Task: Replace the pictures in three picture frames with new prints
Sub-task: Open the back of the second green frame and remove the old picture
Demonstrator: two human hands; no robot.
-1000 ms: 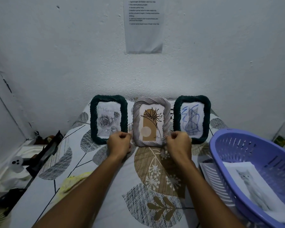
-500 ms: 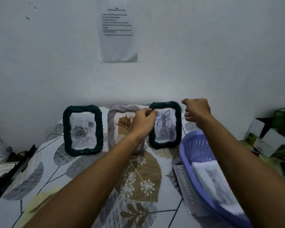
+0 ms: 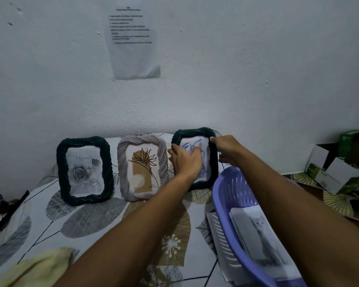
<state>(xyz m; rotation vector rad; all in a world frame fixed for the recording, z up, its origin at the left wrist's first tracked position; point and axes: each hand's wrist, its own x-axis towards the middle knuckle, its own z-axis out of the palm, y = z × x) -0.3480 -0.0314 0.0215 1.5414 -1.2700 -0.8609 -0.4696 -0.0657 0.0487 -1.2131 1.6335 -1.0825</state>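
Three upright picture frames lean against the white wall on a leaf-patterned cloth. The left dark green frame (image 3: 84, 170) shows a grey rose. The middle pale twisted frame (image 3: 142, 167) shows a brown arch with a line flower. The right dark green frame (image 3: 195, 134) holds a blue scribble picture. My left hand (image 3: 186, 160) grips this right frame's left side, covering part of the picture. My right hand (image 3: 226, 148) pinches its upper right edge. A cat print (image 3: 261, 235) lies in the purple basket (image 3: 224, 193).
A printed sheet (image 3: 133, 38) is stuck on the wall above. White and green boxes (image 3: 336, 168) are piled at the right. A yellow cloth (image 3: 35, 266) lies at the near left. Dark objects (image 3: 6, 212) sit at the left edge. More papers lie under the basket.
Both hands left the middle frame and moved right. They now hold the right green frame, which is tilted slightly. The view also swung to the right.
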